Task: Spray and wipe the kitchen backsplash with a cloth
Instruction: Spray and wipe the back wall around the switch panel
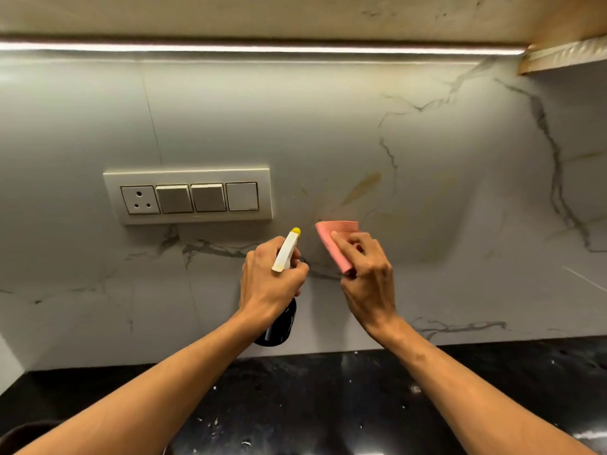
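A person is working at a marble-look kitchen backsplash [427, 152], both arms reaching across the black speckled counter [328, 405] towards the wall above the middle of its back edge. The left hand [267, 284] is gripping a spray bottle [285, 249] around the neck, fingers curling under the white trigger head. The bottle's dark body is hanging below the fist, just above the counter's back edge. Its yellow nozzle [296, 230] is pointing up and forward at the wall, apparently so the spray lands on the patch directly ahead.

The right hand [366, 274] is pinching a folded pink cloth [335, 236], fingers spreading over its front face and thumb tucking beneath. The cloth is sitting just right of the nozzle and appears to be lying against the stone, though contact cannot be confirmed. Keeping it folded is probably giving the fingers a firm pad to press with.

Yellowish-brown smears [361, 188] are showing on the backsplash just above and right of the cloth and look like the target. A white switch panel [188, 194] with one socket is sitting to the left of the hands. The nozzle is angling away from it, which is likely sparing it the mist. An under-cabinet light strip [262, 47] is glowing along the top of the wall.
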